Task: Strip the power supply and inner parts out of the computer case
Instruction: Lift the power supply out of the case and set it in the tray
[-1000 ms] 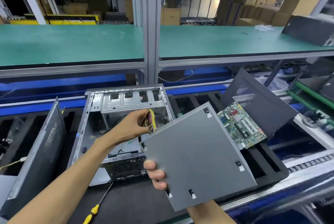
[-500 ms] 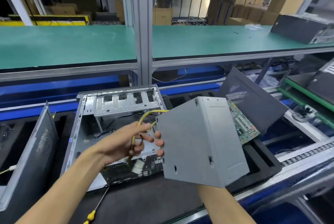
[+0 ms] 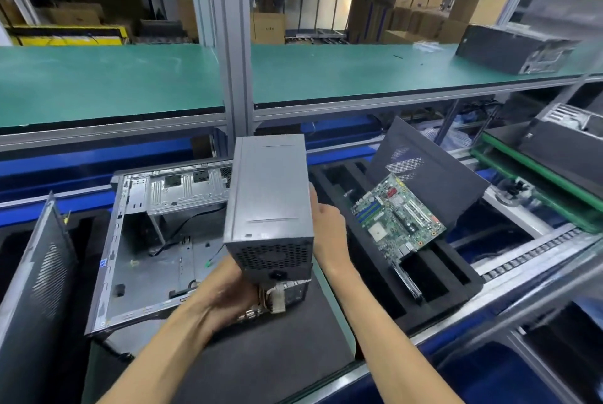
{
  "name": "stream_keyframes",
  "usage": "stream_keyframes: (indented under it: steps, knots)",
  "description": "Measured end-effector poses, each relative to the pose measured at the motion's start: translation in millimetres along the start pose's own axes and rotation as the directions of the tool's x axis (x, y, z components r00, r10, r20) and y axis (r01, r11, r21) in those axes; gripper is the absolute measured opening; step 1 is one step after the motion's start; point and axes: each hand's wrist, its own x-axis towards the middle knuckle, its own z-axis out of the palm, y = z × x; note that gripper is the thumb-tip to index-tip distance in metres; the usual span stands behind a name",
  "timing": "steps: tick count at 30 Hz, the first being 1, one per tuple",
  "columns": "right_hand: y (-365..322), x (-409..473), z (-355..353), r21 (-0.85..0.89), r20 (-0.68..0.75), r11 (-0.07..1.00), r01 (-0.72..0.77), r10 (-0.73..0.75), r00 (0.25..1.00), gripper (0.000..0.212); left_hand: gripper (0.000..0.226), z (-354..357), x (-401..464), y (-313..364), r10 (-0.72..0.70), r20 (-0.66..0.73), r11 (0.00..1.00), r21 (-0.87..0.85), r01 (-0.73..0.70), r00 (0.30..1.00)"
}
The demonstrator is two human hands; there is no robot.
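We held the grey power supply (image 3: 269,195) up in the air between both hands, out of the computer case (image 3: 156,240) and just in front of its right side, the vented fan face turned toward us. Our left hand (image 3: 228,292) cupped it from beneath, fingers curled round the lower end where the bundled cables and a pale connector (image 3: 279,301) hung. Our right hand (image 3: 328,230) lay flat against its right side, fingers straight. The case lay open on the dark mat (image 3: 261,358). To the right, a green motherboard (image 3: 396,217) leaned in a black foam tray (image 3: 437,292), against a dark side panel (image 3: 424,172). Another perforated panel (image 3: 36,273) stood at far left.
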Motion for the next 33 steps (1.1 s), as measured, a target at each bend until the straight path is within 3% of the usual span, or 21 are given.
stream_keyframes:
  steps: [3,5,7,10,13,16,17,21,24,27,29,33]
  knots:
    - [-11.4,-4.3,-8.1,-0.095,-0.032,0.99,0.106,-0.109,0.994,0.038,0.047,-4.3,1.3,-1.2,0.027,-0.028,0.999,-0.043,-0.028,0.999]
    - [-22.1,-11.7,-19.0,-0.05,-0.001,0.984,0.171,-0.171,0.985,0.036,0.047,-3.7,6.9,-0.7,0.056,-0.046,0.998,0.023,-0.055,0.997]
    - [-38.4,-13.1,-32.1,0.016,0.086,0.986,0.164,-0.165,0.983,0.046,0.051,-0.9,12.9,4.8,0.083,-0.041,0.993,0.086,-0.079,0.996]
    - [-49.2,-15.0,-62.6,0.206,0.293,0.979,0.0,-0.061,0.954,0.062,0.057,3.9,26.9,14.1,0.076,-0.015,0.991,0.112,-0.074,0.997]
    - [-51.7,-6.6,-88.9,0.108,0.334,0.993,0.039,-0.073,0.94,0.094,0.057,16.4,45.9,21.0,0.09,0.012,0.98,0.178,-0.09,0.996]
    - [-48.8,16.1,-116.4,0.025,0.329,0.995,0.092,-0.095,0.939,0.061,0.055,36.0,69.4,25.3,0.134,0.024,0.935,0.329,-0.135,0.991]
    - [-45.2,25.4,-125.3,0.019,0.329,0.997,0.077,-0.079,0.941,0.057,0.053,43.1,78.7,25.6,0.148,0.013,0.915,0.378,-0.141,0.989]
    - [-18.6,69.4,-153.4,0.124,0.264,0.991,0.053,-0.085,0.961,0.078,0.047,75.1,123.3,22.1,0.221,-0.03,0.821,0.545,-0.17,0.975]
    - [3.6,108.6,-174.2,0.155,0.25,0.987,0.052,-0.09,0.964,0.057,0.045,102.5,165.9,12.1,0.24,-0.069,0.793,0.589,-0.155,0.968]
    - [15.8,152.9,-199.1,0.053,0.311,0.996,0.077,-0.09,0.946,0.039,0.052,120.8,211.5,-1.6,0.216,-0.091,0.756,0.645,-0.108,0.972]
    - [23.3,183.0,-210.1,-0.064,0.315,0.995,0.076,-0.052,0.948,0.05,0.055,126.8,239.0,-13.0,0.158,-0.115,0.741,0.67,-0.041,0.981]
    - [41.0,222.1,-211.2,-0.247,0.216,0.968,0.037,0.018,0.976,0.088,0.047,124.3,283.2,-36.9,0.016,-0.196,0.836,0.54,0.094,0.98]
